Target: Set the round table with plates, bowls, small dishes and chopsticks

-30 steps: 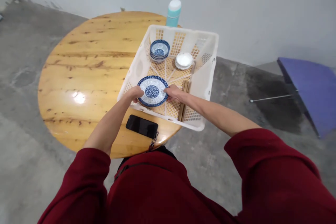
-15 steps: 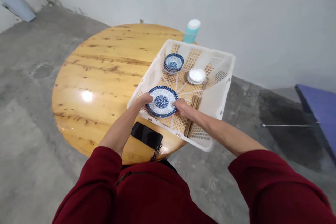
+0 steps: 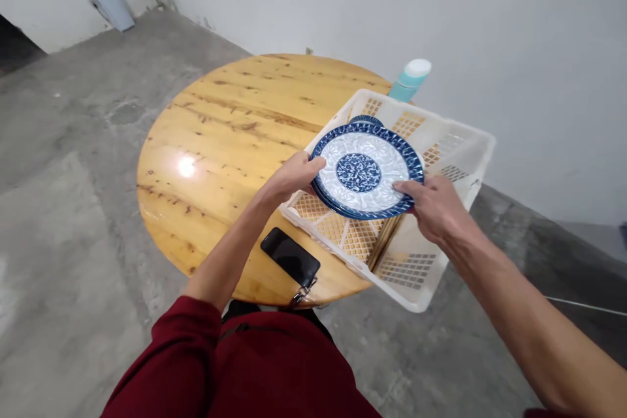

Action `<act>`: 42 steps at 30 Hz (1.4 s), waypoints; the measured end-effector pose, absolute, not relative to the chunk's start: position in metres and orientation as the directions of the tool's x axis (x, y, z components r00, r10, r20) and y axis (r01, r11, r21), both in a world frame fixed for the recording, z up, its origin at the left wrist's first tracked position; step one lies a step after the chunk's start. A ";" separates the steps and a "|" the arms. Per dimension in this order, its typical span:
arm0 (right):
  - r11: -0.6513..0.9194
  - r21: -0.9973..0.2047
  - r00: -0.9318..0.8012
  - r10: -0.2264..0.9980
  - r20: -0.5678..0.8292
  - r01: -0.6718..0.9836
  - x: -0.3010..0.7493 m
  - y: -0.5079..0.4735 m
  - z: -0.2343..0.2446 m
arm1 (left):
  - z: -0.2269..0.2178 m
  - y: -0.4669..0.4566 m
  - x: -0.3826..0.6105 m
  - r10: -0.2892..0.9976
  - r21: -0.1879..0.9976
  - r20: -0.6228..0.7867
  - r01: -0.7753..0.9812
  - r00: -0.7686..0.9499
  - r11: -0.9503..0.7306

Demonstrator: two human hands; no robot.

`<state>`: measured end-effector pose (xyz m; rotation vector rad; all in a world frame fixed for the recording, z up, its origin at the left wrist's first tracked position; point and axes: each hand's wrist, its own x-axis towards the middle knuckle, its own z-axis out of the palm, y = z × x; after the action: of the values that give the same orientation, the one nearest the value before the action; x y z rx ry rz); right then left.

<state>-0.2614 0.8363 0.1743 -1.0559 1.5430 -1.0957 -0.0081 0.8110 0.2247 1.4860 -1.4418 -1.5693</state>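
Observation:
A stack of blue-and-white plates [image 3: 358, 173] is held up above the white plastic basket [image 3: 416, 307]. My left hand [image 3: 298, 175] is closed on its left rim, thumb on top. On the right rim my right hand [image 3: 434, 204] grips the same stack, also with the thumb on top. Behind the plates, a blue-patterned bowl [image 3: 366, 120] shows only its upper edge. Chopsticks [image 3: 383, 241] lie along the basket floor, partly covered by the plates.
The basket rests on a round wooden table [image 3: 235, 117] and juts past its right edge. A black phone [image 3: 290, 256] with a keyring lies near the front edge. Behind the basket stands a turquoise bottle [image 3: 409, 81] with a white top, near the wall.
Both hands have raised the plates from inside the basket to above it, closer to me. The plates now hide the white dishes and most of the bowls. The view has swung left.

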 end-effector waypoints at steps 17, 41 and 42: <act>0.176 -0.930 0.055 -0.977 -0.204 -0.322 -0.089 0.995 0.189 | 0.218 1.017 0.185 -0.923 0.925 -0.360 -0.182 -0.137 -0.334; 0.403 -0.896 0.121 -0.896 -0.428 -0.185 0.220 1.055 0.115 | 0.160 1.097 0.474 -0.891 0.872 -0.454 -0.200 0.009 -0.446; 0.409 -0.894 0.100 -0.897 -0.431 -0.182 0.225 1.046 0.113 | 0.158 1.081 0.480 -0.891 0.872 -0.453 -0.214 -0.010 -0.441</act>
<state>0.2254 1.0457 0.1130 -1.0503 1.3931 -0.7069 0.4796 1.0806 0.1578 1.6871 -1.1534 -1.4911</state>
